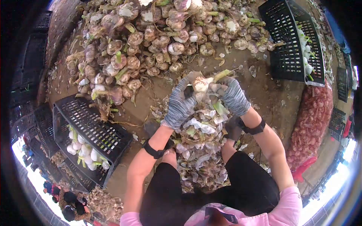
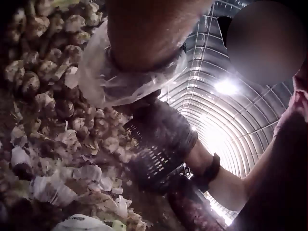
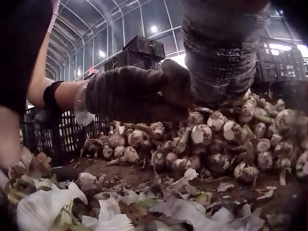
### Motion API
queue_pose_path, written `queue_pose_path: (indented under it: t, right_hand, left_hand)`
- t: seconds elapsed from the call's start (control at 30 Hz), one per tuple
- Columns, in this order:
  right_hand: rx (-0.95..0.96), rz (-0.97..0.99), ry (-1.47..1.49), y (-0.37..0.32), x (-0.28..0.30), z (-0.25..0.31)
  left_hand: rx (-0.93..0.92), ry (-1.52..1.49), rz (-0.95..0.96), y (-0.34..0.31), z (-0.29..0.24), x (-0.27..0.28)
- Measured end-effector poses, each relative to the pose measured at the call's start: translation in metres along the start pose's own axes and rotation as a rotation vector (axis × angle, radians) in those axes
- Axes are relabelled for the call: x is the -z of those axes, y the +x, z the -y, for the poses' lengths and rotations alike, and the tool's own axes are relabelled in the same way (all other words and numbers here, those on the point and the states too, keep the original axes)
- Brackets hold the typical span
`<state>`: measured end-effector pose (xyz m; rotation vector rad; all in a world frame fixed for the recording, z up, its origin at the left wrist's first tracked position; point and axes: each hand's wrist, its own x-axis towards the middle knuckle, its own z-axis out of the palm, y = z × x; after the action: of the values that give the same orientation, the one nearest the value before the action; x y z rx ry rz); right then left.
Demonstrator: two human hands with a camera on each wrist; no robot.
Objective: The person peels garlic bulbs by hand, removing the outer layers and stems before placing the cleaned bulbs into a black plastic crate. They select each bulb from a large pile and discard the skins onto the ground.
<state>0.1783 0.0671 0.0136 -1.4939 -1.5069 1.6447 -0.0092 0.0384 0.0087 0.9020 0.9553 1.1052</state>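
Both hands wear grey knitted gloves and meet over the heap of skins between the person's feet. My left hand [image 1: 180,102] grips a garlic bulb [image 1: 201,85], its root end brown and its side peeled pale. From the other side, my right hand [image 1: 236,97] pinches the bulb near the base of its yellow-green stem [image 1: 222,75], which points up and to the right. In the right wrist view the left hand [image 3: 144,94] reaches in from the side to the right hand [image 3: 219,53]; the bulb is hidden behind the gloves there.
A large pile of unpeeled garlic [image 1: 151,45] lies ahead. Black crates with white peeled garlic stand at left [image 1: 90,120] and at right [image 1: 290,41]. A full red mesh sack [image 1: 313,124] lies at right. Loose papery skins [image 1: 200,147] cover the ground between the feet.
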Motion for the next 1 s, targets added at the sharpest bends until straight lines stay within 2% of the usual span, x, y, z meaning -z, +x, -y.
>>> queue_pose_path:
  t: [0.07, 0.1, 0.13, 0.17, 0.2, 0.27, 0.3, 0.33, 0.4, 0.43, 0.53, 0.57, 0.6, 0.67, 0.7, 0.73, 0.77, 0.83, 0.87, 0.9, 0.93, 1.0]
  right_hand:
    - [0.020, -0.050, -0.072, 0.001, -0.006, -0.009]
    - [-0.022, -0.053, 0.134, -0.001, -0.014, -0.008]
    - [-0.065, -0.054, 0.339, -0.003, -0.019, -0.008]
    - [-0.068, -0.038, 0.297, -0.003, -0.021, -0.011]
    - [-0.068, -0.036, 0.298, -0.004, -0.024, -0.014]
    - [0.138, -0.150, -0.222, -0.008, -0.031, -0.015]
    - [0.121, -0.130, -0.316, -0.011, -0.032, -0.013]
    - [0.122, -0.126, -0.318, -0.013, -0.032, -0.008]
    - [0.438, -0.169, -0.478, -0.016, -0.036, -0.001]
    - [0.376, -0.114, -0.361, -0.019, -0.039, -0.004]
    - [0.271, -0.099, -0.203, -0.017, -0.038, -0.004]
    - [0.186, -0.078, -0.166, -0.016, -0.036, -0.008]
    - [0.187, -0.079, -0.165, -0.016, -0.034, -0.010]
    - [0.149, -0.034, -0.207, -0.015, -0.029, -0.010]
    - [0.147, -0.034, -0.207, -0.014, -0.027, -0.012]
    - [0.133, -0.023, -0.088, -0.012, -0.025, -0.014]
    - [0.121, -0.012, 0.031, -0.010, -0.023, -0.016]
    - [0.086, 0.068, -0.007, -0.007, -0.023, -0.026]
    - [0.050, 0.145, -0.046, -0.006, -0.023, -0.025]
    - [0.187, 0.054, -0.005, -0.008, -0.027, -0.023]
    - [0.191, 0.055, -0.006, -0.010, -0.034, -0.019]
    - [0.121, -0.087, -0.102, -0.010, -0.047, -0.005]
  left_hand:
    - [0.043, 0.029, -0.010, -0.001, 0.006, 0.006]
    - [0.041, 0.028, -0.012, -0.003, 0.008, 0.007]
    - [0.172, -0.138, -0.055, -0.006, 0.009, 0.008]
    - [0.304, -0.303, -0.099, -0.008, 0.009, 0.009]
    - [0.304, -0.302, -0.101, -0.007, 0.011, 0.009]
    - [0.398, -0.413, -0.326, -0.003, 0.017, 0.007]
    - [0.516, -0.504, -0.323, 0.000, 0.023, 0.012]
    - [0.515, -0.506, -0.326, 0.004, 0.027, 0.019]
    - [0.892, -0.303, -0.170, 0.010, 0.037, 0.037]
    - [0.913, -0.300, -0.054, 0.011, 0.059, 0.049]
    - [0.856, -0.168, -0.150, 0.003, 0.041, 0.035]
    - [0.761, -0.150, -0.121, 0.002, 0.035, 0.034]
    - [0.760, -0.149, -0.120, -0.001, 0.029, 0.031]
    - [0.082, 0.299, -0.010, -0.007, 0.012, 0.024]
    - [0.004, 0.357, 0.105, -0.007, 0.002, 0.021]
    - [0.004, 0.356, 0.104, -0.007, 0.007, 0.025]
    - [0.152, 0.280, 0.150, -0.004, 0.007, 0.029]
    - [0.452, 0.091, 0.174, -0.005, 0.006, 0.029]
    - [0.450, 0.091, 0.173, -0.006, 0.009, 0.026]
    - [0.329, 0.080, 0.093, -0.007, 0.013, 0.025]
    - [0.208, 0.069, 0.013, -0.009, 0.020, 0.024]
    - [0.193, -0.010, -0.016, -0.013, 0.015, 0.014]
